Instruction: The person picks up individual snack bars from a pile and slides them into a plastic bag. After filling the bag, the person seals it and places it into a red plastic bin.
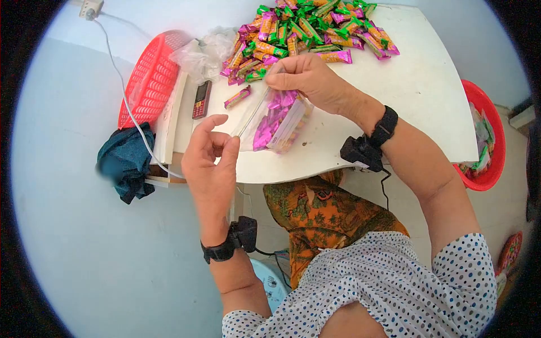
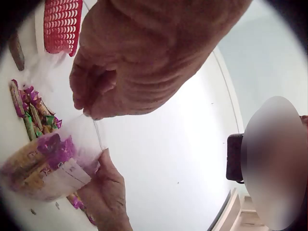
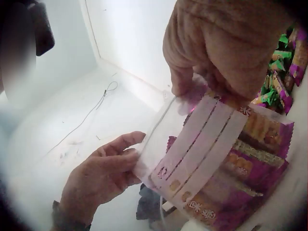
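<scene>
At the near side of the white table, a person sat in a dotted shirt and patterned orange trousers. Past the table's right edge, lower down, stood a red tub with wrappers and plastic in it. At the table's left side, a red perforated basket stood tilted, and a dark teal cloth hung just below it. On the far part of the table lay a big heap of small packets, with green and purple ends. Crumpled clear plastic sat at the heap's left, toward the table's left edge.

Over the table's near left part was the clear bag, partly filled with purple-ended packets, a pale label panel on its side. Its mouth edge was stretched straight between both hands. Left hand: thumb and index finger pinched the near corner of the mouth. Right hand: thumb and fingers pinched the far corner, toward the heap.

Near the table's left edge lay a mobile phone; one loose packet lay between it and the bag.
</scene>
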{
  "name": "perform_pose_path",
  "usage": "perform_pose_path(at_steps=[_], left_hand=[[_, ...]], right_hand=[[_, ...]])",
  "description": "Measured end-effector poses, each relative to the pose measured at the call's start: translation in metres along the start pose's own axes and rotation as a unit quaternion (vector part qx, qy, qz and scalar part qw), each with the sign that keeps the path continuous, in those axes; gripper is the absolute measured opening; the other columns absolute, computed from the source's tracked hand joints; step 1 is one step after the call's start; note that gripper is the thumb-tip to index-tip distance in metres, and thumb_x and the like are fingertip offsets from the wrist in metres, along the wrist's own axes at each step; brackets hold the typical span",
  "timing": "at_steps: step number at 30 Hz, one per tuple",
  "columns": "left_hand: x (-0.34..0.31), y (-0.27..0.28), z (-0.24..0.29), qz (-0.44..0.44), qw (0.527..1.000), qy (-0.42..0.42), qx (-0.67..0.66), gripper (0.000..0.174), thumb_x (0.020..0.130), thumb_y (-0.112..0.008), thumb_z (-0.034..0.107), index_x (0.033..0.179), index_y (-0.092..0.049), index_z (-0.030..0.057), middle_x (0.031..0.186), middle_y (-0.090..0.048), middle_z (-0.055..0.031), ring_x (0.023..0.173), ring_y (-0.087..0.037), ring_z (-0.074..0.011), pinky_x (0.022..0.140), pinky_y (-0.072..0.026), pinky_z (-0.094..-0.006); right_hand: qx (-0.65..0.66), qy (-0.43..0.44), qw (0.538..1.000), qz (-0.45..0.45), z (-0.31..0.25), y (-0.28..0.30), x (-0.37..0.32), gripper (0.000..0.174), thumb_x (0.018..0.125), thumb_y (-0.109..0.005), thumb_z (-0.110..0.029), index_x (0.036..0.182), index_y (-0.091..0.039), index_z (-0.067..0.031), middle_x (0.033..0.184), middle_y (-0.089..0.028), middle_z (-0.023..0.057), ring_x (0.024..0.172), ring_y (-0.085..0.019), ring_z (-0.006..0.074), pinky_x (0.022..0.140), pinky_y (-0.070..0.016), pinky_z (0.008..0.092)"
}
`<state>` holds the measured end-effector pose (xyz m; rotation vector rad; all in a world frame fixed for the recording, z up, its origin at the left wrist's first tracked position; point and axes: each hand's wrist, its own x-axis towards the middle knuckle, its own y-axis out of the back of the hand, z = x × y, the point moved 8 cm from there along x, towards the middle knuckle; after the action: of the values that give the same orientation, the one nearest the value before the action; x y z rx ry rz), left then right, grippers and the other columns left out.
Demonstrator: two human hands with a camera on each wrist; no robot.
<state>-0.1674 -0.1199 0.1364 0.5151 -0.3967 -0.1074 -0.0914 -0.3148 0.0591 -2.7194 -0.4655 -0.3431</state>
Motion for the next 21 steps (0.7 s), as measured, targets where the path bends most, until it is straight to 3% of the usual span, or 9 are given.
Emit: perform_pose_path(at_steps=[4,10,21], left_hand=[[0.002,-0.001,0.009,0.000,0.998,0.020,0.068,0.030,0.091,-0.067,0.007,0.120,-0.064,0.0006,0.080,-0.060,0.0030,0.075,-0.055,-0.0052,0.069,-0.0419,-0.0203],[0.016,-0.023,0.021,-0.005,0.979,-0.033,0.203,0.020,0.090,-0.071,0.014,0.104,-0.071,-0.0009,0.081,-0.063,0.0033,0.073,-0.055,-0.0058,0.063,-0.0438,-0.0221],[0.022,-0.034,0.013,-0.028,0.991,-0.006,0.128,0.011,0.090,-0.069,0.007,0.084,-0.068,-0.0024,0.072,-0.060,0.0037,0.066,-0.050,-0.0039,0.058,-0.0398,-0.0211]], right_hand=[[0.021,0.005,1.000,-0.003,-0.008,-0.007,-0.004,0.016,0.092,-0.070,-0.019,0.090,-0.071,-0.0040,0.080,-0.066,-0.0032,0.071,-0.054,0.0023,0.065,-0.0435,0.0198],[-0.012,0.000,1.000,-0.005,-0.017,-0.016,-0.009,0.016,0.092,-0.071,-0.021,0.089,-0.070,-0.0053,0.078,-0.064,-0.0046,0.068,-0.053,0.0013,0.062,-0.0426,0.0187],[-0.025,0.034,0.999,-0.010,-0.021,-0.015,-0.007,0.020,0.093,-0.069,-0.024,0.087,-0.069,-0.0043,0.082,-0.068,0.0013,0.074,-0.060,0.0069,0.068,-0.0461,0.0221]])
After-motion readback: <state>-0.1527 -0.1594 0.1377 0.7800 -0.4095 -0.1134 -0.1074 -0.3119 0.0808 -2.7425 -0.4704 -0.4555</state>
